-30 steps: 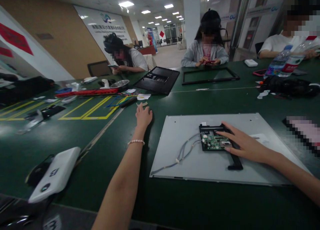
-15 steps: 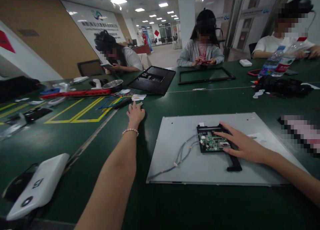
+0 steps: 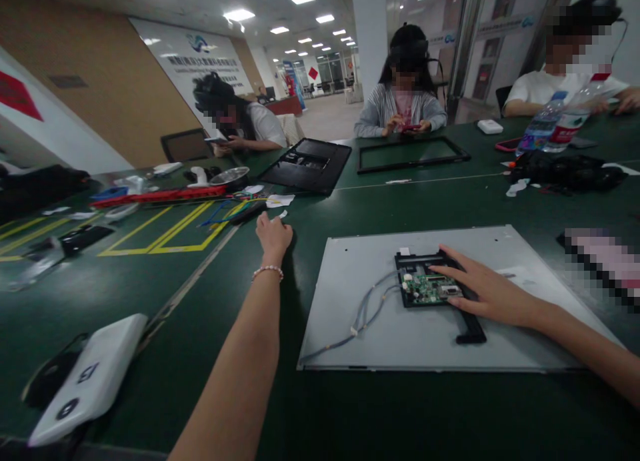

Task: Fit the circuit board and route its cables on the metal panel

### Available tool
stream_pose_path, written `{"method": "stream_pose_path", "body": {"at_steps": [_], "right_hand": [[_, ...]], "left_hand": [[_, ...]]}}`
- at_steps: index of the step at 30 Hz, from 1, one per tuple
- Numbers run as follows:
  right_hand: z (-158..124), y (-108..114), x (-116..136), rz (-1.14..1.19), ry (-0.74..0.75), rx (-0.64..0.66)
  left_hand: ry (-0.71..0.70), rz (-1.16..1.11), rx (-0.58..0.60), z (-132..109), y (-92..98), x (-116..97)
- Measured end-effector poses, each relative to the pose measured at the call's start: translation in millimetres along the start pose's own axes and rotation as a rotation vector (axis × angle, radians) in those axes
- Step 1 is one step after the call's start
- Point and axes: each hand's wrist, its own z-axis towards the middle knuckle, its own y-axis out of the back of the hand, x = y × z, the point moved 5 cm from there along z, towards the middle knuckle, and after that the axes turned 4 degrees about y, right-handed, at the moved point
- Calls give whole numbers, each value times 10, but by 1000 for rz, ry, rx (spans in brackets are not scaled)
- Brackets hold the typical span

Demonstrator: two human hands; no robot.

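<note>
Grey panel [image 3: 410,341] lies flat, lower right of frame; don't let it slide. Right hand [image 3: 485,294] is splayed over the black bracket [image 3: 471,327], right of centre, not closed round it: load the frame, not components. Left hand [image 3: 274,237], left of centre, is curled; can't tell if it's pinching anything. Circuit board [image 3: 425,287] sits in the bracket: thumb light. Cables [image 3: 330,345] trail lower left: leave slack. Pale scrap [image 3: 283,214] by left fingertips: look before pinching.
</note>
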Motion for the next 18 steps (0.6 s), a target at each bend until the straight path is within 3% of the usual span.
{"method": "stream_pose_path", "body": {"at_steps": [3, 6, 9, 15, 18], "right_hand": [[11, 5, 0, 1, 3, 1], [17, 20, 15, 3, -1, 0], [20, 31, 35, 5, -7, 1], [24, 28, 49, 4, -11, -6], [21, 24, 48, 6, -5, -8]], "left_hand": [[77, -36, 7, 35, -26, 72], [182, -74, 158, 99, -125, 166], [189, -44, 269, 155, -196, 203], [157, -40, 228, 147, -187, 172], [182, -51, 143, 84, -81, 134]]}}
